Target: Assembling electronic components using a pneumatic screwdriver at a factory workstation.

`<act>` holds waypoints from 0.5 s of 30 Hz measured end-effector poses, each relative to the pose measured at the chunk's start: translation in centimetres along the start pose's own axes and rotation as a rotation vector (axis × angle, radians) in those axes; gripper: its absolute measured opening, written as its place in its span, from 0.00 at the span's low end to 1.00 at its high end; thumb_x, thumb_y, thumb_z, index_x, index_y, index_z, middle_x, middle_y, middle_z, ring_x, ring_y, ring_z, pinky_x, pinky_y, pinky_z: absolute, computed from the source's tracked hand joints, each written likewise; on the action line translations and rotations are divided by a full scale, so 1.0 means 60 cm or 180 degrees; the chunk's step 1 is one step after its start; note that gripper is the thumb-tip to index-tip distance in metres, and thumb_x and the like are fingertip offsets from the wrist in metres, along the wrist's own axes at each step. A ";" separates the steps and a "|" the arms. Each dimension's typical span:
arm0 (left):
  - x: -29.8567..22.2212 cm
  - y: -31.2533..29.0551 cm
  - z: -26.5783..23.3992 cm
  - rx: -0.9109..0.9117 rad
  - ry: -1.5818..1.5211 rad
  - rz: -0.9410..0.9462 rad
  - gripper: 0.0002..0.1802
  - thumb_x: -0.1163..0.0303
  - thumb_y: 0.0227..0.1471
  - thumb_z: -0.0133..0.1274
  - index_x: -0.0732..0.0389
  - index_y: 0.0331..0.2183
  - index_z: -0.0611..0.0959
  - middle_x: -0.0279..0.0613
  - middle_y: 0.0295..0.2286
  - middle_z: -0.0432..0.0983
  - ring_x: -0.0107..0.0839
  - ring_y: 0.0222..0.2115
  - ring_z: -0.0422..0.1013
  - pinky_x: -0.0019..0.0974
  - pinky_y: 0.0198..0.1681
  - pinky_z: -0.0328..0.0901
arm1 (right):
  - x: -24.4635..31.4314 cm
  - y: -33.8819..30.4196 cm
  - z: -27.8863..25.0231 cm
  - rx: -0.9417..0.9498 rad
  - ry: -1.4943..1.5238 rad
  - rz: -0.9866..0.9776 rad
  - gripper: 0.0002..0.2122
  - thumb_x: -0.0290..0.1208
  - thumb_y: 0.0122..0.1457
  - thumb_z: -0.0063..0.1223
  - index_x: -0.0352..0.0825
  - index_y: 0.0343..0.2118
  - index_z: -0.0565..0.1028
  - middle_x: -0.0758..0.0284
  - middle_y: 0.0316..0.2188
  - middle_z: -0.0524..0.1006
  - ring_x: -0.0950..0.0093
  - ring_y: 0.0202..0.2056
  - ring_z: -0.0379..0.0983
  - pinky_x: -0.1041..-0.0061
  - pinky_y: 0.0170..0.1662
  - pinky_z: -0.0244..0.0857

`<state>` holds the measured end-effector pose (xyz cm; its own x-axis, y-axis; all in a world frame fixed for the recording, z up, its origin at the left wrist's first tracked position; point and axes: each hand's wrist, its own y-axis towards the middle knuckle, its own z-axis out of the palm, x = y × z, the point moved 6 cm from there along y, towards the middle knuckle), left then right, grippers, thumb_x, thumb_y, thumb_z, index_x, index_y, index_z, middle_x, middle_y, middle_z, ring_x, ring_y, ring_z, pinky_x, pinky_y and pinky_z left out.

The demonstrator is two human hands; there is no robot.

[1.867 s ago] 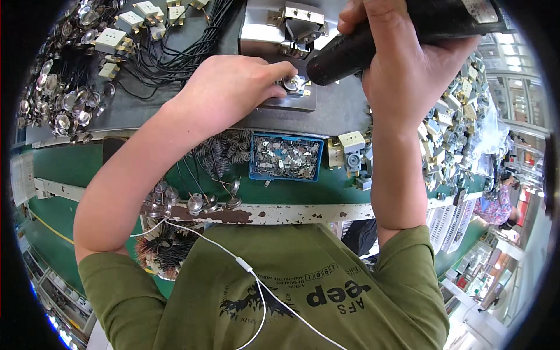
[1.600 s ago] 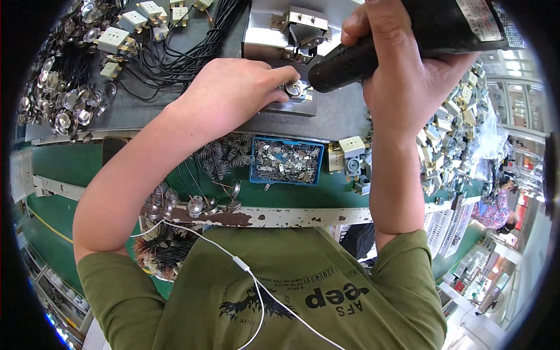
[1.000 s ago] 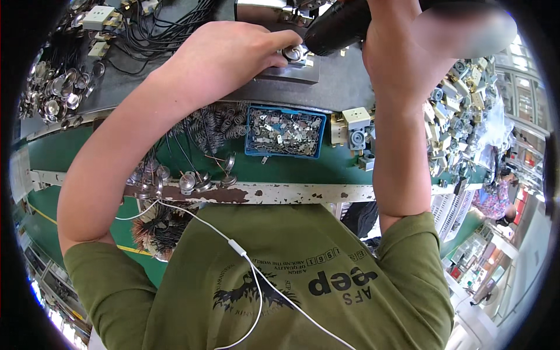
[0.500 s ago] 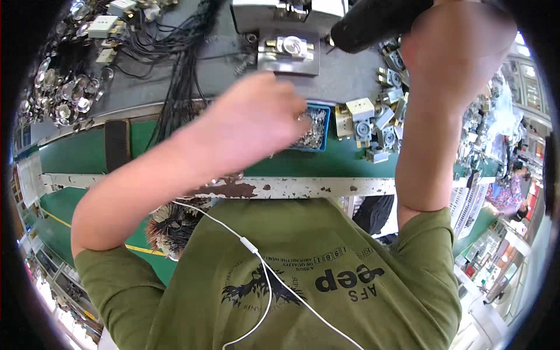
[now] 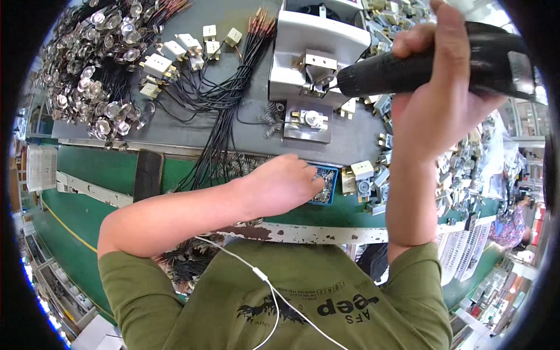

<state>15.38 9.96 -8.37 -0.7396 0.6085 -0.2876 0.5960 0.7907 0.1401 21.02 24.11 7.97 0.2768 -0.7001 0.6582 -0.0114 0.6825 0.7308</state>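
Right hand point(image 5: 443, 111) is clenched around a black power driver point(image 5: 431, 67), held up over the right side of the bench; tip of the driver points left at the brass fitting on the white fixture point(image 5: 318, 49). Can't tell if the tip touches it.

Left hand point(image 5: 280, 186) is down at the near edge, fingers curled into the blue tray point(image 5: 325, 185) of small metal parts. Fingertips are in the tray contents; can't tell whether they've pinched a piece, the hand covers most of it.

Hands are well apart: driver high and right, tray low and centre, directly below the grey plate point(image 5: 308, 121).

Layout, big to small:
- Grey bench top point(image 5: 233, 125) runs across the upper half; green ledge point(image 5: 105, 175) along its near edge with a chipped white strip.
- White fixture at top centre, just left of the driver tip.
- Bundle of black leads point(image 5: 204, 93) with copper ends fans out left of the fixture, white connector blocks at their far ends.
- Heap of round silver discs point(image 5: 87, 76) on leads at far left.
- Grey plate with a brass-and-silver part on it sits between fixture and tray.
- Loose cream and brass components point(image 5: 361, 175) just right of the tray, below the right wrist.
- Springs point(image 5: 269, 116) beside the plate's left edge.
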 end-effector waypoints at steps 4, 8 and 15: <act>0.009 0.002 -0.008 -0.0259 -0.0427 0.0082 0.06 0.69 0.49 0.55 0.58 0.31 0.82 0.39 0.24 0.77 0.41 0.28 0.78 0.42 0.33 0.70 | -0.008 -0.006 0.017 -0.0058 0.0024 0.0048 0.11 0.23 0.62 0.62 0.30 0.43 0.71 0.65 0.28 0.78 0.78 0.19 0.74 0.79 0.22 0.68; 0.011 0.004 0.007 0.0271 -0.0398 0.0011 0.09 0.71 0.45 0.56 0.57 0.33 0.82 0.38 0.27 0.75 0.39 0.32 0.76 0.41 0.35 0.68 | -0.023 -0.014 0.014 -0.0344 0.0027 0.0190 0.11 0.19 0.62 0.60 0.32 0.44 0.70 0.64 0.31 0.78 0.78 0.21 0.74 0.79 0.24 0.68; 0.004 0.005 -0.010 -0.0131 -0.0605 0.0011 0.06 0.72 0.45 0.56 0.60 0.30 0.83 0.39 0.26 0.77 0.39 0.33 0.77 0.43 0.37 0.70 | -0.034 -0.018 0.027 -0.0289 0.0153 0.0439 0.11 0.17 0.61 0.61 0.30 0.43 0.72 0.64 0.31 0.79 0.78 0.21 0.75 0.79 0.25 0.70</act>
<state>15.19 10.35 -7.85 -0.6628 0.5906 -0.4604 0.5823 0.7930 0.1789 18.92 24.45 6.12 0.3242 -0.5891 0.7402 0.0338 0.7891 0.6133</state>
